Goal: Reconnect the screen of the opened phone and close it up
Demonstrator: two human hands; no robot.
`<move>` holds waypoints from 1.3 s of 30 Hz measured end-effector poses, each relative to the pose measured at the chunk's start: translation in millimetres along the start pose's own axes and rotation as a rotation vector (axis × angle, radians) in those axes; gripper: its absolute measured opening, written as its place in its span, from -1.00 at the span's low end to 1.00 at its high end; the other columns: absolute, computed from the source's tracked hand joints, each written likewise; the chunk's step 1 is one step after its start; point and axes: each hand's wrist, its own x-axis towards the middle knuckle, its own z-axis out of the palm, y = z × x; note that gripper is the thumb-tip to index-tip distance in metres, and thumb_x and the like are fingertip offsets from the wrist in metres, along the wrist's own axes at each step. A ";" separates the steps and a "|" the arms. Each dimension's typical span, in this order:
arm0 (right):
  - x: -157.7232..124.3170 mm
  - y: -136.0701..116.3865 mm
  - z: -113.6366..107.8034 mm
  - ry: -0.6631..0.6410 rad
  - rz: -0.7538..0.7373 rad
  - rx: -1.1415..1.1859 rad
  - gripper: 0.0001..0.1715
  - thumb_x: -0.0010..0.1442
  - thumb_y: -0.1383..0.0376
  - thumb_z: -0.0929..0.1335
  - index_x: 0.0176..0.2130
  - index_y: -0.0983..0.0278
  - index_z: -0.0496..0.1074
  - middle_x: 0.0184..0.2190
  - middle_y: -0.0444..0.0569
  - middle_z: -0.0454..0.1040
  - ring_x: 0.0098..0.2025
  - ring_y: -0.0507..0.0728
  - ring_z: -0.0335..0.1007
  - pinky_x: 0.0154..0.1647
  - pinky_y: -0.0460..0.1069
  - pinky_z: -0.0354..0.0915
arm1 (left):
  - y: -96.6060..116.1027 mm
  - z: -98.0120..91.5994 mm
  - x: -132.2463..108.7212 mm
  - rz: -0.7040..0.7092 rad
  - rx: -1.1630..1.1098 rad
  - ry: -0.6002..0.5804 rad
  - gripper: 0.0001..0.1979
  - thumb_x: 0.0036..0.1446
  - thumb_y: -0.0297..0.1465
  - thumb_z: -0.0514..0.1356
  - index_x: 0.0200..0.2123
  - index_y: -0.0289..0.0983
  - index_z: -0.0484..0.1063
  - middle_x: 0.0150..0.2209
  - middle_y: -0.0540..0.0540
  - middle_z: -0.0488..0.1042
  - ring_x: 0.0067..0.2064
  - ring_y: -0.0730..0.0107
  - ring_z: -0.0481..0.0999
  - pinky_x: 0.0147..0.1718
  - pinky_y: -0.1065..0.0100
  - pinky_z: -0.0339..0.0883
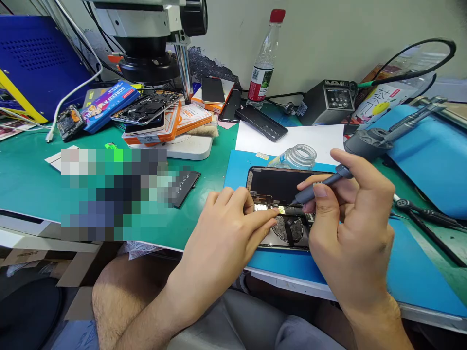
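An opened phone (288, 238) lies on a blue mat, its dark screen half (288, 182) folded out behind the body. My left hand (228, 223) rests at the phone's left side, most fingers curled, with index finger and thumb close together on the exposed inner parts. My right hand (350, 218) grips a slim grey screwdriver (310, 192) like a pen. Its thin dark tip points down at the inner parts, just beyond the left fingertips. Whether the tip touches a screw is too small to tell. My right hand covers the phone's right end.
Behind the phone stands an open glass jar (297, 156). A black phone (261, 124) lies on white paper, near a plastic bottle (260, 68). A microscope (149, 43) rises over stacked boxes and phone parts. A flat black battery (186, 188) lies left. Tweezers (426, 211) lie right.
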 end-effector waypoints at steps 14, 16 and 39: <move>2.4 -2.8 -2.4 0.042 -0.135 -0.113 -0.42 0.45 0.38 0.39 0.39 0.14 0.42 0.02 -0.02 0.68 -0.14 0.10 0.63 -0.04 0.03 0.54 | -0.5 0.9 0.8 0.014 0.006 0.018 -0.66 0.57 -0.20 0.11 0.25 0.07 0.58 -0.11 -0.09 0.43 -0.08 0.17 0.36 -0.14 0.13 0.19; 3.7 -2.8 -3.8 0.072 -0.148 -0.144 -0.43 0.45 0.40 0.39 0.37 0.13 0.46 -0.06 -0.04 0.69 -0.16 0.10 0.60 -0.02 0.04 0.51 | -0.7 1.3 0.7 0.028 0.014 0.016 -0.67 0.58 -0.20 0.11 0.24 0.05 0.59 -0.11 -0.09 0.44 -0.09 0.17 0.36 -0.15 0.13 0.18; 9.7 -1.2 -3.6 0.113 -0.104 -0.051 -0.49 0.40 0.36 0.44 0.27 0.04 0.58 -0.09 -0.03 0.61 -0.05 0.15 0.55 0.02 0.11 0.46 | -0.7 -0.3 0.2 0.042 0.028 0.010 -0.67 0.58 -0.21 0.10 0.21 0.03 0.61 -0.11 -0.08 0.44 -0.08 0.18 0.36 -0.15 0.14 0.18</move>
